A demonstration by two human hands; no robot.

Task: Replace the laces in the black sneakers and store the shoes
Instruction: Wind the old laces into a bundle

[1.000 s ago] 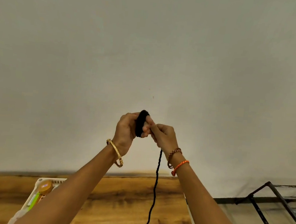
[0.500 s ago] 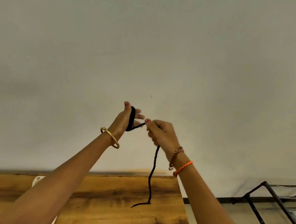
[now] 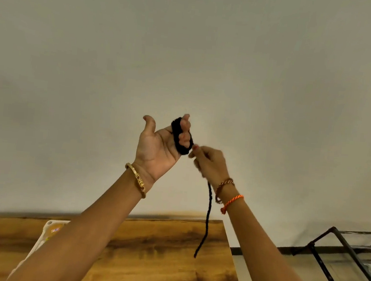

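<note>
A white basket (image 3: 41, 238) sits on the wooden surface (image 3: 157, 257), mostly hidden behind the left forearm; something yellow-orange shows inside, too blurred to name. Up in front of the wall, the left hand (image 3: 156, 147) faces palm up with the black lace (image 3: 181, 137) wound in a thick coil round its fingers, thumb spread free. The right hand (image 3: 209, 163), just beside the coil, pinches the lace in its grip, and the loose tail hangs down above the surface. A black metal rack (image 3: 335, 268) stands on the right.
</note>
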